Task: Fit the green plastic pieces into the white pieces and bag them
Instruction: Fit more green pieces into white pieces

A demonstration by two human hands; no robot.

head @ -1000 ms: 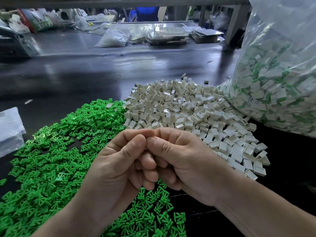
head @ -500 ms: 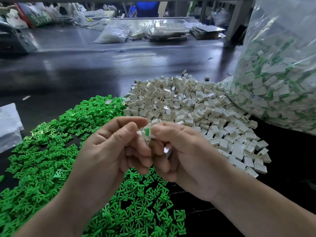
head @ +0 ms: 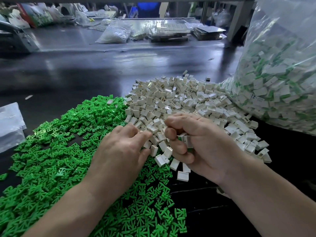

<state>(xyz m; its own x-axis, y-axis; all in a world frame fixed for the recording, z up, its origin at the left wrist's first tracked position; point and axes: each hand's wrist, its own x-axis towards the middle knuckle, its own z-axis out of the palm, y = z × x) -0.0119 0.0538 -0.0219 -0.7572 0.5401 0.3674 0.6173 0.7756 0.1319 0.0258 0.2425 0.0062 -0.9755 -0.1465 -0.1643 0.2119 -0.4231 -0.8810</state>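
Observation:
A spread of small green plastic pieces (head: 51, 151) covers the dark table on the left. Beside it, at centre, lies a heap of small white box-shaped pieces (head: 184, 103). My left hand (head: 119, 151) reaches into the near edge of the white heap, its fingertips on the white pieces there. My right hand (head: 196, 144) is curled around a few assembled white-and-green pieces (head: 185, 139) held in its palm. A big clear bag (head: 277, 86) full of assembled white-and-green pieces stands at the right.
The dark glossy table (head: 85, 69) stretches back to more plastic bags (head: 114, 34) and flat trays (head: 169, 31). A folded clear bag (head: 10, 124) lies at the left edge. A grey post (head: 239, 16) rises at the back right.
My hands were together, pressing a green piece into a white one. They have separated and moved forward to the white heap; the right keeps assembled pieces, the left reaches among loose white ones.

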